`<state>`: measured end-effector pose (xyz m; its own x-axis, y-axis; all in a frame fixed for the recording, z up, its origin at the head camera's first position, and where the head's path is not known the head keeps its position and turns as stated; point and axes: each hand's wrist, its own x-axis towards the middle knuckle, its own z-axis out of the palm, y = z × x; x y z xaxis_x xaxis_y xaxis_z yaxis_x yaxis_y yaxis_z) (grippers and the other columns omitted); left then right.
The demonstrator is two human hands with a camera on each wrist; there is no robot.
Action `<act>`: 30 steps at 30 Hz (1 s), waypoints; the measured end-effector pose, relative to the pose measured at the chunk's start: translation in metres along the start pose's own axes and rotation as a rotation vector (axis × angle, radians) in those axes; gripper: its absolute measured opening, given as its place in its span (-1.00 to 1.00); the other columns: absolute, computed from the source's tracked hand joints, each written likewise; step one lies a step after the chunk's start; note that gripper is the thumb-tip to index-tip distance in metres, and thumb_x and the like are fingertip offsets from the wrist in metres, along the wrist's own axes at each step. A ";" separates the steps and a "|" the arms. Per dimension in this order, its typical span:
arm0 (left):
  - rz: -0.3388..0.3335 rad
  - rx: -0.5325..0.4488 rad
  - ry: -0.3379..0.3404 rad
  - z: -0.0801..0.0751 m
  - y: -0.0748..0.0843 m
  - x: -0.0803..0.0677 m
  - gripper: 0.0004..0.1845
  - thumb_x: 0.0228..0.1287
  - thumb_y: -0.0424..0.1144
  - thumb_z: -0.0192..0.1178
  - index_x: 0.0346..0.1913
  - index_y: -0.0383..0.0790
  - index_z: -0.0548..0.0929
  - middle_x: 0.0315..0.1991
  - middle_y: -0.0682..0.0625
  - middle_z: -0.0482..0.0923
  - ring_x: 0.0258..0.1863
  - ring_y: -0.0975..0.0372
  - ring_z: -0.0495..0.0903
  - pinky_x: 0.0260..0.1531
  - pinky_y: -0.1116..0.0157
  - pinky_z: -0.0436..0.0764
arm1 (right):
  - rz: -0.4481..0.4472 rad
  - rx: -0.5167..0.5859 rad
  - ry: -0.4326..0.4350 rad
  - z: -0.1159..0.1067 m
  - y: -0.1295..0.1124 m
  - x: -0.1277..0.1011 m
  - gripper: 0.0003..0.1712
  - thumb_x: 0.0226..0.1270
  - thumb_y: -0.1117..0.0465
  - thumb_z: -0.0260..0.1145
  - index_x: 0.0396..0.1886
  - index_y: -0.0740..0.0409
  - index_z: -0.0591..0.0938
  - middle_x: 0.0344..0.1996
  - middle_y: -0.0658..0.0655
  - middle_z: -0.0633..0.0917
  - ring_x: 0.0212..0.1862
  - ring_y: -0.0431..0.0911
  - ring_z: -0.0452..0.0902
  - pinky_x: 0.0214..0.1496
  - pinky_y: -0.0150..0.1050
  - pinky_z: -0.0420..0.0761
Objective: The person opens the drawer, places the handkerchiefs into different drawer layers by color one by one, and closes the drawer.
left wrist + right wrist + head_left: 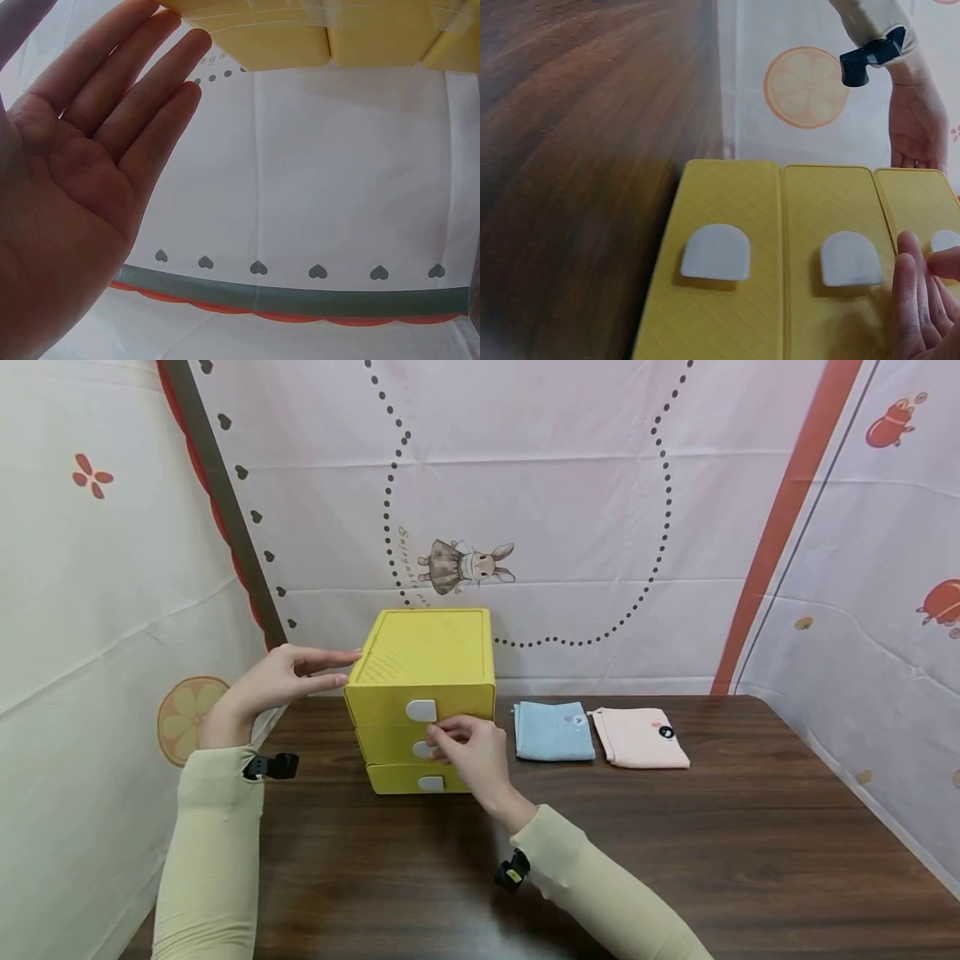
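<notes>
The head view looks forward and down from above the worktop (750, 860), taking in the whole yellow drawer box (420, 702) and both arms. The left wrist view sits close behind the left hand (67, 195), facing the backdrop, with only the box's edge at its top. The right wrist view looks close along the drawer fronts (780, 247). All three share the box.

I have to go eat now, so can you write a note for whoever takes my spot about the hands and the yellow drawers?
Left hand: open, fingers straight against the upper left edge of the yellow drawer box.
Right hand: fingertips at the middle drawer's white handle; grip unclear.
All three drawers look closed.
Blue cloth and pink cloth lie folded on the table, right of the box, untouched.
</notes>
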<state>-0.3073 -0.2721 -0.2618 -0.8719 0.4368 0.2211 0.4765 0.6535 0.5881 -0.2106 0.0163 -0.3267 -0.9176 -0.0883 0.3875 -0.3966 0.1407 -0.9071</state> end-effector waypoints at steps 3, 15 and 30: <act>0.001 -0.002 0.002 0.000 0.000 0.000 -0.57 0.21 0.06 0.26 0.17 0.24 0.57 0.19 0.24 0.51 0.14 0.33 0.50 -0.11 0.45 0.53 | 0.007 -0.009 -0.011 0.000 0.003 -0.003 -0.80 0.28 0.31 0.29 -0.27 0.43 0.69 -0.39 0.34 0.74 -0.39 0.16 0.71 -0.36 -0.17 0.68; 0.010 0.006 0.002 0.000 -0.002 0.001 -0.57 0.22 0.05 0.25 0.17 0.24 0.57 0.19 0.24 0.51 0.18 0.24 0.49 -0.11 0.46 0.52 | 0.057 -0.016 -0.039 0.004 0.051 -0.001 -0.80 0.26 0.23 0.34 -0.26 0.31 0.70 -0.41 0.28 0.75 -0.42 0.06 0.72 -0.35 -0.13 0.68; 0.009 -0.013 -0.002 0.000 0.001 0.000 -0.57 0.22 0.04 0.25 0.18 0.22 0.57 0.20 0.22 0.51 0.20 0.19 0.48 -0.12 0.48 0.51 | 0.086 -0.105 -0.052 0.001 0.068 -0.005 -0.86 0.24 0.18 0.35 -0.34 0.16 0.73 -0.52 0.13 0.76 -0.48 -0.07 0.72 -0.36 -0.06 0.67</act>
<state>-0.3066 -0.2721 -0.2613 -0.8675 0.4437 0.2248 0.4826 0.6413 0.5965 -0.2332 0.0255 -0.3902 -0.9470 -0.1220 0.2973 -0.3193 0.2524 -0.9134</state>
